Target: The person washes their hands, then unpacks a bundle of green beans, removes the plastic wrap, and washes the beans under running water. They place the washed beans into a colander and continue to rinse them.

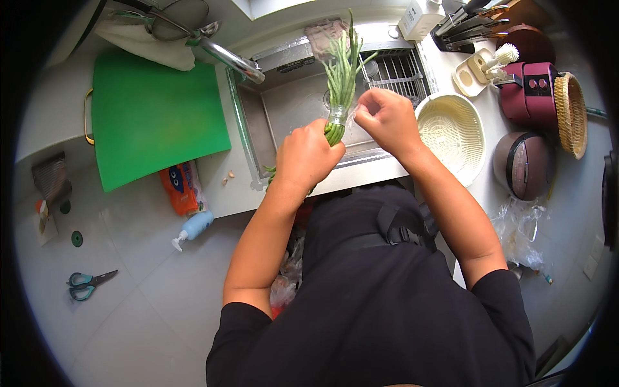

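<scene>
A bundle of long green beans (342, 80) is gripped in my left hand (309, 156) over the front part of the stainless steel sink (290, 104). Clear tape or film (338, 114) is wrapped around the bundle just above my fist, and a few bean ends show below it. Just right of the wrap is my right hand (386, 116), thumb and forefinger pinched together. A wisp of clear film seems to run from the wrap to those fingertips, though it is hard to make out.
A green cutting board (157, 121) lies left of the sink, under the chrome faucet (232, 59). To the right are a cream plastic colander (476, 133), a wire drying rack (401, 72), a knife block (449, 36), a bottle brush (505, 55) and a maroon air fryer (532, 96).
</scene>
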`<control>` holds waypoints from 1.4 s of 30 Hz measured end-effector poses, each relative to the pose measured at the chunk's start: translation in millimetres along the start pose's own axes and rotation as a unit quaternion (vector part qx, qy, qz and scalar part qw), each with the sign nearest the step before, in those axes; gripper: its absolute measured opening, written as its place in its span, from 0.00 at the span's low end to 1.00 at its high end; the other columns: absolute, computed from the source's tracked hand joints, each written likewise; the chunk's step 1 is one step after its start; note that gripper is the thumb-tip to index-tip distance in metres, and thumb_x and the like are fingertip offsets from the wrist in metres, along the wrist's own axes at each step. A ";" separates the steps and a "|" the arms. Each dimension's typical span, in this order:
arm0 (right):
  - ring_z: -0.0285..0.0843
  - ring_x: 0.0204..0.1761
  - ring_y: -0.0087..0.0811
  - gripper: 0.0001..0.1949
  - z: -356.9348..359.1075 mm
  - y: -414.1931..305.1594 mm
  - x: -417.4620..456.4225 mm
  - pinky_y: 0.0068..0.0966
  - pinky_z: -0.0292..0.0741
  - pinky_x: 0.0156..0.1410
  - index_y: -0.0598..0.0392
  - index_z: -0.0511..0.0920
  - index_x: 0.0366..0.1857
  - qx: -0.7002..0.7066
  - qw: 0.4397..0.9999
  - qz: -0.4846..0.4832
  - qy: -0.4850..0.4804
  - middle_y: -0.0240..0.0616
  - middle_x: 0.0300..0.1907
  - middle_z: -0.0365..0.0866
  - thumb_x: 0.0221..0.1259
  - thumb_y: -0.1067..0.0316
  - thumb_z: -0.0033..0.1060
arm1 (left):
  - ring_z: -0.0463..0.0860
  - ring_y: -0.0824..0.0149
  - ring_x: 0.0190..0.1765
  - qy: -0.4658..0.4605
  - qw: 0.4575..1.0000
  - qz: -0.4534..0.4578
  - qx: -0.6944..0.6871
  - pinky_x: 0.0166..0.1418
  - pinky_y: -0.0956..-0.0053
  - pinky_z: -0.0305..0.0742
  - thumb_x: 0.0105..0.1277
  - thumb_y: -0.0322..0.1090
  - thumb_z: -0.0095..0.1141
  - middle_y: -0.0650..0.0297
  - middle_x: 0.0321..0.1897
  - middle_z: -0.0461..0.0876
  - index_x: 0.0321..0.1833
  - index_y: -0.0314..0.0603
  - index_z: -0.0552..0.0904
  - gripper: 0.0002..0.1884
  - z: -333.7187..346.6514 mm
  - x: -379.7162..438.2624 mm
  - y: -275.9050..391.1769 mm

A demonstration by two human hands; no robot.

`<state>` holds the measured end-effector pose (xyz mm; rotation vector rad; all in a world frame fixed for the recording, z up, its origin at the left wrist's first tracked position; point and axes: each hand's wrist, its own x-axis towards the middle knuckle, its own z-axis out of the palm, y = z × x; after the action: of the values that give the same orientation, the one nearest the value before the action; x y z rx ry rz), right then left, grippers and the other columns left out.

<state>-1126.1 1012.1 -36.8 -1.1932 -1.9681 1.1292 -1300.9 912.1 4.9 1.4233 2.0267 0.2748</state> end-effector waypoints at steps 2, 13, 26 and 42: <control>0.91 0.37 0.28 0.10 7.2 4.3 -12.2 0.33 0.86 0.44 0.59 0.88 0.43 0.247 0.955 0.158 -0.049 0.36 0.37 0.92 0.69 0.64 0.67 | 0.90 0.37 0.42 0.003 0.999 0.000 -0.038 0.50 0.45 0.84 0.62 0.43 0.66 0.44 0.36 0.91 0.45 0.37 0.87 0.17 1.1 2.7 -2.9; 0.86 0.42 0.27 0.09 18.3 7.2 -6.6 0.25 0.79 0.47 0.55 0.85 0.49 0.499 0.810 0.290 -0.105 0.34 0.44 0.87 0.82 0.61 0.61 | 0.80 0.76 0.26 -0.089 0.895 0.025 -0.436 0.30 0.76 0.76 0.71 0.30 0.67 0.71 0.26 0.82 0.44 0.37 0.83 0.06 4.4 1.3 -20.5; 0.86 0.44 0.38 0.12 -47.2 -72.1 11.1 0.32 0.81 0.55 0.64 0.85 0.45 0.142 0.967 -0.198 -0.075 0.43 0.38 0.87 0.69 0.72 0.51 | 0.91 0.45 0.39 0.056 0.984 0.127 0.107 0.41 0.49 0.85 0.62 0.39 0.70 0.50 0.35 0.90 0.40 0.42 0.82 0.12 4.8 -1.8 -8.8; 0.75 0.73 0.35 0.06 -1.6 -31.3 31.0 0.49 0.56 0.80 0.44 0.90 0.39 -0.269 0.918 -0.257 -0.138 0.30 0.56 0.89 0.68 0.58 0.69 | 0.94 0.50 0.38 0.012 0.989 0.083 0.119 0.41 0.55 0.88 0.65 0.38 0.64 0.51 0.33 0.92 0.41 0.39 0.88 0.10 25.2 19.2 -20.8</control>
<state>-1151.5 1032.8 -7.3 -0.6853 -2.7119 0.5116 -1305.7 916.6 -32.5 1.7470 2.0154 0.1217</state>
